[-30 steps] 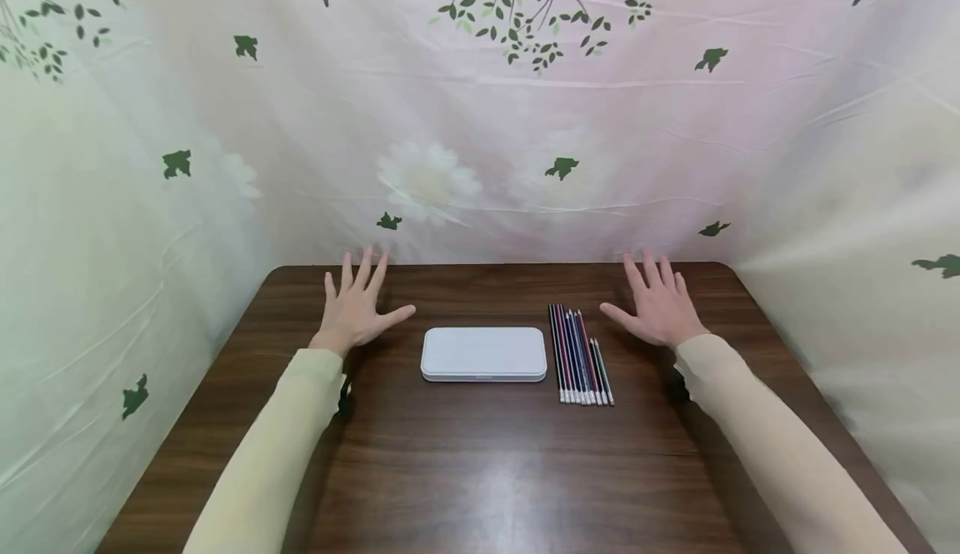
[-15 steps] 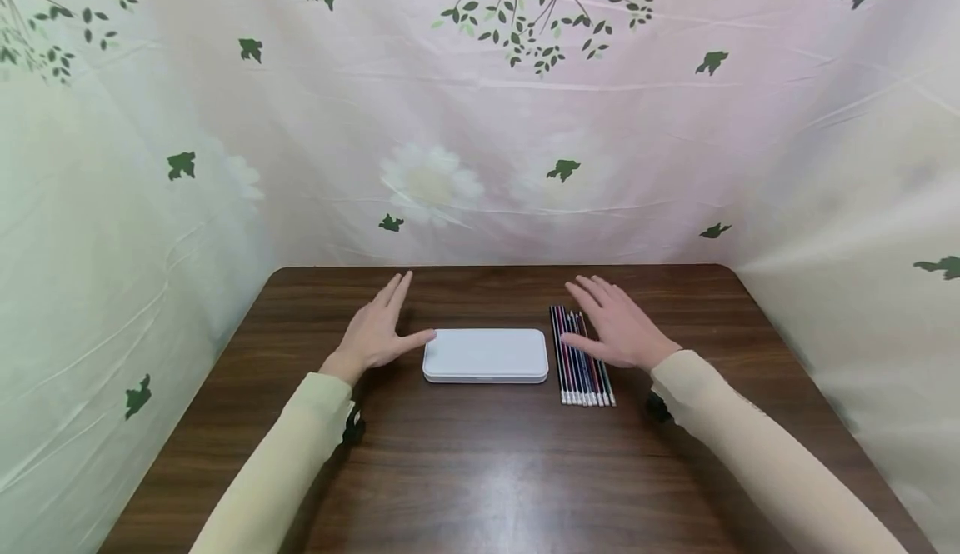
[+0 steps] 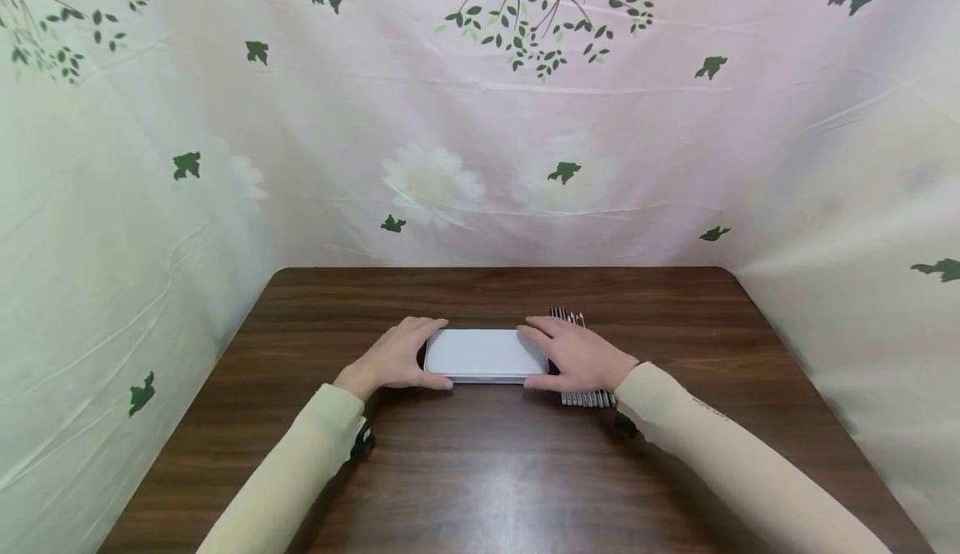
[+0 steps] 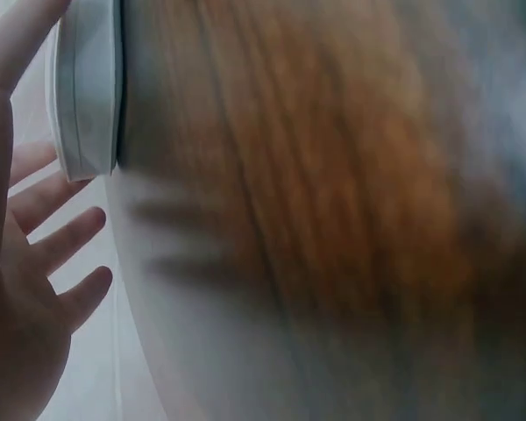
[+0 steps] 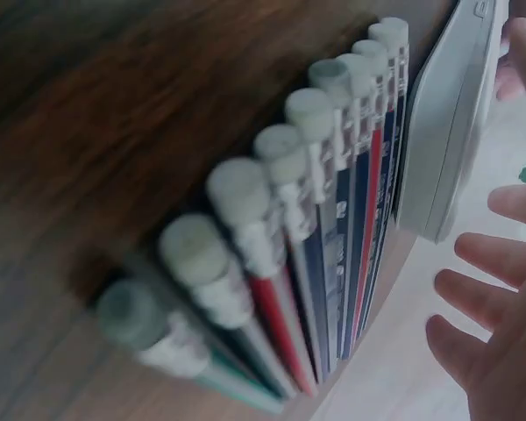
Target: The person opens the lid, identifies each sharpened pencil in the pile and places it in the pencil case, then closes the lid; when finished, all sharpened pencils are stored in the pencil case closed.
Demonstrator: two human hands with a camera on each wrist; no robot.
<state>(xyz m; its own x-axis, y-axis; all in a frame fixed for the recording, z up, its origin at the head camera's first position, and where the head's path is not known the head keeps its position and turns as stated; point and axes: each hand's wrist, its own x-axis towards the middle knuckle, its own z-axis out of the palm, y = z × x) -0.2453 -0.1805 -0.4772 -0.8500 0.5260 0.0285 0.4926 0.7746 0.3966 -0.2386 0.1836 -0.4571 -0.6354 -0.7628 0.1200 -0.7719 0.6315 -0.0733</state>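
Observation:
A closed white flat case (image 3: 486, 352) lies on the wooden table between both hands. My left hand (image 3: 393, 360) spans its left end, thumb near the front edge and fingers by the far edge; in the left wrist view, the fingers (image 4: 74, 241) look spread. My right hand (image 3: 585, 358) spans the right end the same way, its fingers (image 5: 482, 303) apart in the right wrist view. Whether either hand presses the case is unclear. Beneath the right hand, a row of pencils (image 5: 285, 153) with white or grey erasers lies beside the case, partly hidden in the head view.
The dark wooden table (image 3: 480, 462) extends in front of the case and to both sides. Pale cloth (image 3: 480, 121) printed with leaves, birds and flowers hangs behind the table and along its sides. Dark wrist devices (image 3: 363, 444) show below the sleeves.
Both hands have come inward and toward me from the table's far side, from widely spread to around the case's two ends. The case and pencils have stayed in place.

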